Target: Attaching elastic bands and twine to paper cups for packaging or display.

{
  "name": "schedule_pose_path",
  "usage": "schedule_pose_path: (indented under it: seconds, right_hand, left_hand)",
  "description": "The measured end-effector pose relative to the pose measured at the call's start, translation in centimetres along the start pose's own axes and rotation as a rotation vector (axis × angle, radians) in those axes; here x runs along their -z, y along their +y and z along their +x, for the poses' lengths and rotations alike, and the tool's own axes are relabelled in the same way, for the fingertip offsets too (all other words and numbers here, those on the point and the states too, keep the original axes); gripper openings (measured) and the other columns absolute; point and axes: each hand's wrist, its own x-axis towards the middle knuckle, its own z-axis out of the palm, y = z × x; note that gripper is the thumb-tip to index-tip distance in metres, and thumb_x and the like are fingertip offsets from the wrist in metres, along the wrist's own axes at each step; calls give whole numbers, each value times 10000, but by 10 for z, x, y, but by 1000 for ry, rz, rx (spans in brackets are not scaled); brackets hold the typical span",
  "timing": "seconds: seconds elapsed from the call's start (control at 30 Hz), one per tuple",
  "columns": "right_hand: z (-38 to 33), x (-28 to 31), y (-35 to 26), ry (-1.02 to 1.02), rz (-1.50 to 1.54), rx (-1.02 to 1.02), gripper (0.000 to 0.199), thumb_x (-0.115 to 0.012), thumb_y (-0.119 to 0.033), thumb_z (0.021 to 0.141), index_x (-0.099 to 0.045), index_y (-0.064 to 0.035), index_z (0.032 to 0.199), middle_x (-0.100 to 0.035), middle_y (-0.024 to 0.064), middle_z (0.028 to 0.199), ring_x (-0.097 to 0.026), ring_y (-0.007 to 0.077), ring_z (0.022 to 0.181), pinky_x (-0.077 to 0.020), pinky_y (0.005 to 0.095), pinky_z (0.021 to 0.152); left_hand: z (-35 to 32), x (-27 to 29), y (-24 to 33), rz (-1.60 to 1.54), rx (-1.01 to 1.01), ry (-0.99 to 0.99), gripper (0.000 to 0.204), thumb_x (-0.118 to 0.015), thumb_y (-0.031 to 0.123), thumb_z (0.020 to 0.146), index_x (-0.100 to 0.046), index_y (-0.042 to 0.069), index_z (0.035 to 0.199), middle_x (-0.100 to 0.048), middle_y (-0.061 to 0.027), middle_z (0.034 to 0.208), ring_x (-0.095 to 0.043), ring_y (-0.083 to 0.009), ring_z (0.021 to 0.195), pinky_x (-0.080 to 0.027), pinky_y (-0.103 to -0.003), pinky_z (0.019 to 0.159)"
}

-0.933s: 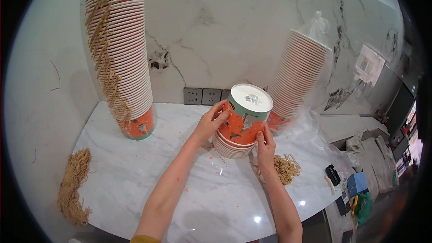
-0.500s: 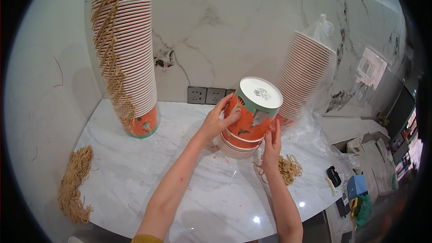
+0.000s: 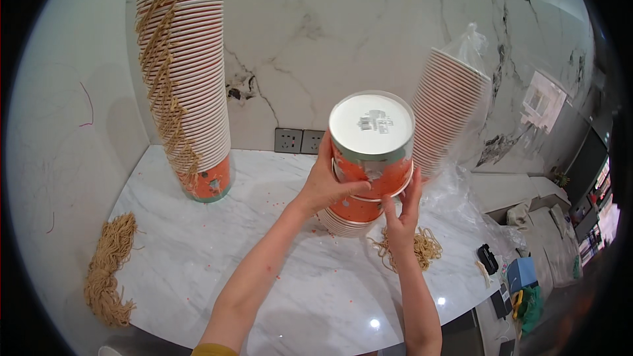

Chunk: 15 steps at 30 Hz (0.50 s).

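Observation:
Both my hands hold an upside-down orange paper bucket [image 3: 372, 122] with a green band and a white base facing up. My left hand [image 3: 328, 186] presses against its left side, with the thumb across the front. Around its right rim curl the fingers of my right hand [image 3: 403, 209]. Directly below, a short stack of inverted paper buckets [image 3: 349, 217] stands on the table, white rims down. I cannot tell whether the held bucket still overlaps the one beneath. A small heap of tan cord [image 3: 425, 248] lies beside my right wrist.
A tall stack of buckets [image 3: 191, 66] with tan cords hanging down it stands at the back left. Behind my right hand leans a plastic-wrapped bucket stack [image 3: 452, 105]. A cord bundle [image 3: 109, 270] lies at the left edge, a black object [image 3: 488, 259] at the right.
The held bucket has risen and come nearer, showing more of its white base. Both hands have shifted with it, and more of the bucket beneath now shows.

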Motion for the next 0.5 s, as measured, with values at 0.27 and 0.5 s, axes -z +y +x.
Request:
schedule_pose_path:
  seconds: [0.27,0.5]
  right_hand:
    - [-1,-10,-5,-33,99,52,984,-630,-36,961,77,-138,1638,-208,184,1663,-292,314,1516,-276,461,1233]
    - [-8,-14,14,-77,-204,212,1007,-633,94,872,-3,-99,1633,-108,188,1670,-216,329,1544,-258,486,1249]
  left_hand:
    - [-2,2,-12,-287,32,120,1186,-913,268,715,-140,87,1596,-420,-153,1519,-431,-265,1405,-376,-401,1169]
    - [-1,3,-24,-358,52,153,962,-830,334,818,-252,35,1525,-451,-151,1452,-465,-256,1353,-389,-401,1149]
